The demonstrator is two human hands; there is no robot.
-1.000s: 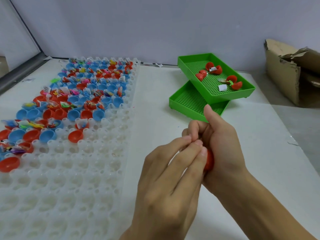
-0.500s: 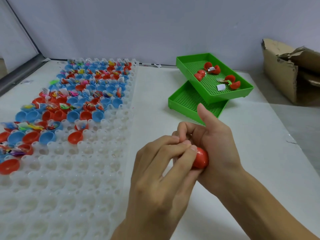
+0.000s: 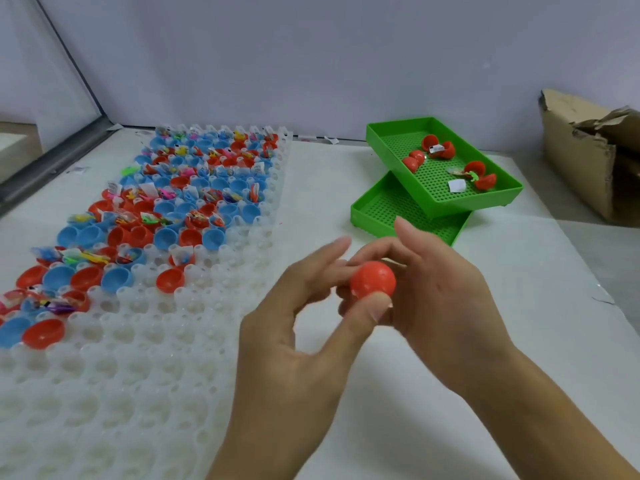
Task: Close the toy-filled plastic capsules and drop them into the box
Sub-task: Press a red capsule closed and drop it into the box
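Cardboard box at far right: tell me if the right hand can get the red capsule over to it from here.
Probably yes. The right hand grips the red capsule together with the left hand, and only bare table lies between it and the cardboard box.

Two bare hands are counted: one left hand (image 3: pixel 291 344) and one right hand (image 3: pixel 446 306). One closed round red plastic capsule (image 3: pixel 373 280) is recorded between them. Two green perforated plastic trays are listed, an upper tray (image 3: pixel 491 199) stacked askew on a lower tray (image 3: pixel 377 216). Three open red capsules (image 3: pixel 437 147) are counted in the upper tray. One white moulded cup grid (image 3: pixel 138 358) and one torn brown cardboard box (image 3: pixel 585 168) are entered. The open red and blue capsules seated in the grid are too many to be counted exactly.
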